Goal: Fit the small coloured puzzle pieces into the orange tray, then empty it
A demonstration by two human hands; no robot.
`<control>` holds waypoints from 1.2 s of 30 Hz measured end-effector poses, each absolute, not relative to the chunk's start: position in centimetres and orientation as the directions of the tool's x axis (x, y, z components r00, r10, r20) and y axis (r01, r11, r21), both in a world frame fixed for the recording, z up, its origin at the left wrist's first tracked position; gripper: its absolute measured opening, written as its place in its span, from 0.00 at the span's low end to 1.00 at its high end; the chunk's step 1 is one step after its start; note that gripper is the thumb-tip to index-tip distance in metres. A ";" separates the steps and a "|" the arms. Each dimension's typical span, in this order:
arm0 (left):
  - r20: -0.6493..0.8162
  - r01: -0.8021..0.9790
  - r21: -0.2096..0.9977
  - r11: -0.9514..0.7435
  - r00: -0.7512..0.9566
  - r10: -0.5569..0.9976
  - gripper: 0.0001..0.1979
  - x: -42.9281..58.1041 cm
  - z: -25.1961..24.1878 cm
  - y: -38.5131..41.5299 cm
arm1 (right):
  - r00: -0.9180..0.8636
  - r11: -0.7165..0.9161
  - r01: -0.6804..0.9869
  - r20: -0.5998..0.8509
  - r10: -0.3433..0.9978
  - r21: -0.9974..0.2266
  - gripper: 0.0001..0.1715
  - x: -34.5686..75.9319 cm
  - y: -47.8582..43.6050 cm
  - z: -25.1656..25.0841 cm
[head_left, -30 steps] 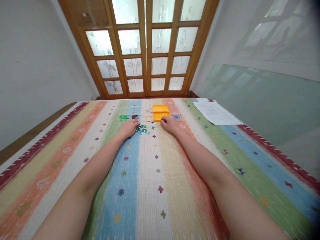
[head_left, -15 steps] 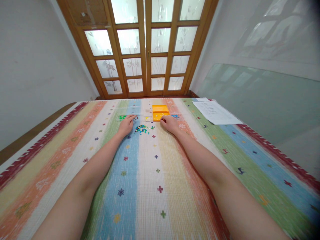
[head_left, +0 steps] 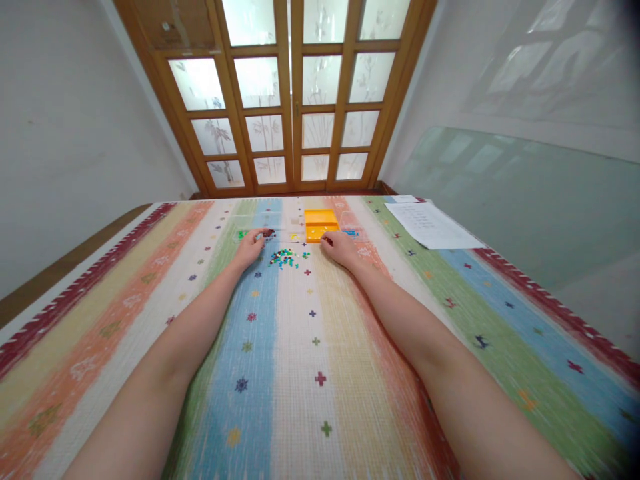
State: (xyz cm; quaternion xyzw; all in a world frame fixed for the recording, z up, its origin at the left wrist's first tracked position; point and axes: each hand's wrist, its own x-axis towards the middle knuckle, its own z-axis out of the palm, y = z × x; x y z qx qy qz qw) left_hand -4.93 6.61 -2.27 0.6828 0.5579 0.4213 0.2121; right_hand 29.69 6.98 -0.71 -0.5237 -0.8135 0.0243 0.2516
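Observation:
My left hand (head_left: 251,248) is at the left clear plastic tray, thumb and fingers apart, beside a little heap of dark red pieces (head_left: 269,233). Green pieces (head_left: 242,235) lie in the tray left of these fingers, and a few yellow ones (head_left: 294,237) to the right. My right hand (head_left: 340,247) rests at the near right corner of the open orange box (head_left: 321,217), its fingers curled together; whatever they hold is hidden. Blue pieces (head_left: 351,233) sit just behind it in clear plastic. Between both hands, nearer me, a mixed pile of tiny coloured pieces (head_left: 284,257) is spread on the cloth.
A striped tablecloth (head_left: 295,373) covers the table. White printed sheets (head_left: 430,225) lie at the far right. Wooden doors with glass panes (head_left: 317,127) stand beyond the far edge, and a glass panel (head_left: 500,180) leans against the right wall.
My left hand has drawn back slightly to the left, its fingers less stretched, uncovering the dark red pieces. My right hand stays at the orange box.

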 end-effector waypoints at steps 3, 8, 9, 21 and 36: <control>0.381 0.708 0.596 -0.379 0.166 0.909 0.15 -5.4 -2.2 6.2 | -0.320 0.442 0.846 0.380 0.868 -0.298 0.14 29.6 6.9 -0.6; 0.325 0.779 0.404 -0.479 0.368 0.871 0.12 -5.1 -1.5 5.4 | -0.318 0.441 0.849 0.384 0.867 -0.291 0.13 29.6 7.1 -0.7; 0.314 0.784 0.381 -0.489 0.388 0.867 0.12 -4.9 -1.3 5.2 | -0.319 0.442 0.848 0.383 0.867 -0.293 0.13 29.6 7.1 -0.7; 0.309 0.782 0.352 -0.514 0.421 0.853 0.10 -4.5 -0.7 4.7 | -0.325 0.442 0.848 0.372 0.869 -0.293 0.13 29.5 6.8 -0.3; 0.265 0.345 0.926 -0.155 -0.298 0.917 0.07 -6.6 -0.9 6.1 | -0.328 0.448 0.845 0.376 0.866 -0.293 0.13 29.5 7.0 -0.5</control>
